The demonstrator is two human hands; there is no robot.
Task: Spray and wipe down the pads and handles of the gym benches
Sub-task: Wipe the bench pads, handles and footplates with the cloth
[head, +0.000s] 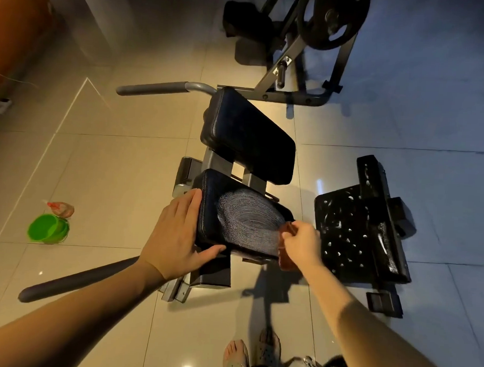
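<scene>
Left hand braces pad; right hand grips cloth

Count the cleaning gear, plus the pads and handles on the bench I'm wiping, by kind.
cloth: 1
spray bottle: 1
green bucket: 1
Pads: 2, near pad and far pad
Handles: 2, grey handle and dark handle
Total: 7

Your left hand lies flat, fingers straight, thumb spread; your right hand curls round a brown cloth.
</scene>
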